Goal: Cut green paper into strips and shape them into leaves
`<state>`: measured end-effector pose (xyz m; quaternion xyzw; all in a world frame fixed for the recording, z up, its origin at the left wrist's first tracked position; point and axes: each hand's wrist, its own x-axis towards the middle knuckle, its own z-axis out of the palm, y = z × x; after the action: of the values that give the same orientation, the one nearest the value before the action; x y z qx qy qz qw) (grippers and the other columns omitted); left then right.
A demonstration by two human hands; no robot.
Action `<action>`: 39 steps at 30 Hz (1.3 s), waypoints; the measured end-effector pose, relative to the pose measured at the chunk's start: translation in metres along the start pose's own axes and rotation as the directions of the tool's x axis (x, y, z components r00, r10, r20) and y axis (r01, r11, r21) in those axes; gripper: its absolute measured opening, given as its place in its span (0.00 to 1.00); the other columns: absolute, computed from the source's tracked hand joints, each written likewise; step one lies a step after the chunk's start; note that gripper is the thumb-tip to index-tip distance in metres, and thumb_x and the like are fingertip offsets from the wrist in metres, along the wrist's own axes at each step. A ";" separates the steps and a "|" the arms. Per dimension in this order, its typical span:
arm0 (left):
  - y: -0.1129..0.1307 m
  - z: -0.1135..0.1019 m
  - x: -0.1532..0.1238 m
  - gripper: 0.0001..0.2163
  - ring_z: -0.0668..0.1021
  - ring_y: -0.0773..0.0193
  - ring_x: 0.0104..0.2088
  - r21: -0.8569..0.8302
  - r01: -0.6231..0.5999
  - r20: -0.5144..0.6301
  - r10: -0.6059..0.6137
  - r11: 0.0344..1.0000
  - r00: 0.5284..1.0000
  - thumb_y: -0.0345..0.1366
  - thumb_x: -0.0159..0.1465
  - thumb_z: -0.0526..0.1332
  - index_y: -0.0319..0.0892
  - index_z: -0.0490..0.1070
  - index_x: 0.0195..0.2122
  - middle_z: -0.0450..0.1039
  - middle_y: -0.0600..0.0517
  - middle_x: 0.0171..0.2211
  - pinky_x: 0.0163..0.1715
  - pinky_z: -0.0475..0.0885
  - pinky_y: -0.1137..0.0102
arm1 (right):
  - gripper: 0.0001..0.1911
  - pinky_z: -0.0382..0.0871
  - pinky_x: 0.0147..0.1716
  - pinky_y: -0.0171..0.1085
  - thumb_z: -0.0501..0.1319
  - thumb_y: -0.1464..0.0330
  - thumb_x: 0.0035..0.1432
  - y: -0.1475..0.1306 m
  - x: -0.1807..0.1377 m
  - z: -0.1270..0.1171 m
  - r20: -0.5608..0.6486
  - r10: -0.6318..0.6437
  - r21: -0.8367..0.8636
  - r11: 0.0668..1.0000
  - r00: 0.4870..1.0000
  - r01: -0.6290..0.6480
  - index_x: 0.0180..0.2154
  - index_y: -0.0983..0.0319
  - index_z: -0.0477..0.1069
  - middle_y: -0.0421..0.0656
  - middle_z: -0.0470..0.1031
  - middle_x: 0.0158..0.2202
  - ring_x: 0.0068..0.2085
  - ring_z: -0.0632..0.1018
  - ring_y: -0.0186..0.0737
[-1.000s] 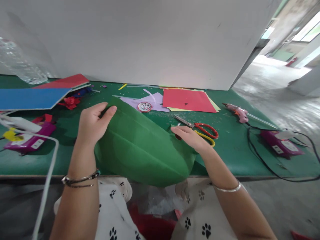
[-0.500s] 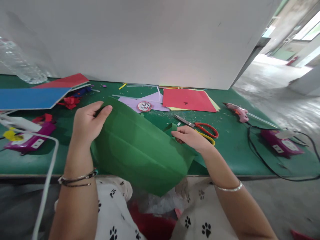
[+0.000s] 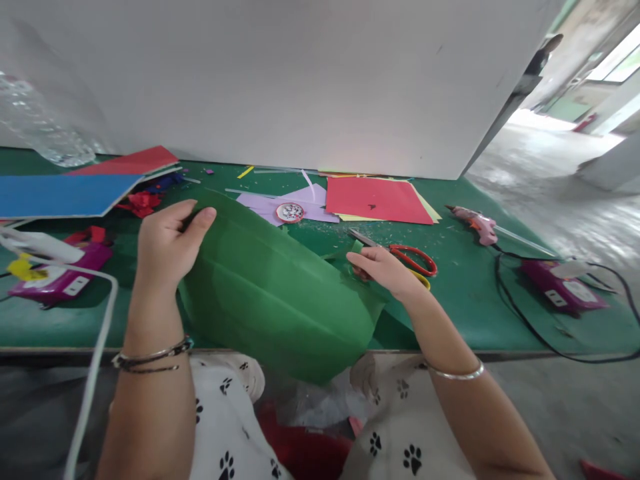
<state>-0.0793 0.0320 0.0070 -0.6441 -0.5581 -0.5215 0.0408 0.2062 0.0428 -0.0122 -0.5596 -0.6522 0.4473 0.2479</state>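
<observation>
A large sheet of green paper with faint creases hangs tilted over the table's front edge, its lower part above my lap. My left hand grips its upper left corner between thumb and fingers. At the sheet's upper right edge, my right hand pinches a narrow green paper strip that curls up past the fingertips. Whether the strip is still joined to the sheet is hard to see. Just behind my right hand lie red-handled scissors, with a yellow handle partly hidden beside them.
Red paper over yellow sheets, lilac paper and a round badge-like disc lie at the back. A pink glue gun and purple power strip are right. Blue board and another power strip are left.
My right hand has shifted slightly right with the strip. My left hand and the sheet's left corner have moved a little left, and the sheet's lower edge has risen slightly.
</observation>
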 end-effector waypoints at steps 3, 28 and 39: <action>0.002 0.001 0.000 0.16 0.53 0.76 0.16 -0.010 0.001 0.006 -0.001 1.000 1.000 0.40 0.52 0.55 0.40 0.52 0.12 0.45 0.61 0.13 0.14 0.49 0.78 | 0.20 0.56 0.23 0.32 0.50 0.57 0.51 -0.009 -0.006 0.001 0.087 -0.032 0.022 0.999 0.996 0.030 0.15 0.61 0.57 0.35 0.58 0.14 0.19 0.61 0.28; 0.005 -0.007 0.001 0.18 0.49 0.76 0.17 -0.028 -0.063 -0.148 0.058 0.998 0.987 0.37 0.53 0.55 0.40 0.47 0.12 0.42 0.60 0.13 0.16 0.43 0.75 | 0.16 0.46 0.21 0.32 0.51 0.64 0.50 -0.003 -0.005 -0.004 -0.014 -0.121 -0.046 0.992 0.993 0.121 0.15 0.61 0.50 0.33 0.51 0.15 0.19 0.53 0.26; 0.000 -0.009 0.001 0.18 0.49 0.76 0.17 -0.037 -0.035 -0.161 0.029 0.999 0.987 0.37 0.53 0.56 0.40 0.49 0.12 0.43 0.61 0.13 0.15 0.45 0.76 | 0.16 0.45 0.21 0.32 0.52 0.65 0.49 0.001 -0.002 -0.008 -0.064 -0.122 -0.033 0.992 0.991 0.120 0.15 0.62 0.50 0.33 0.51 0.15 0.19 0.53 0.26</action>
<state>-0.0851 0.0268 0.0121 -0.6096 -0.5322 -0.5818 0.0812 0.2137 0.0429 -0.0089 -0.5369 -0.6828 0.4034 0.2876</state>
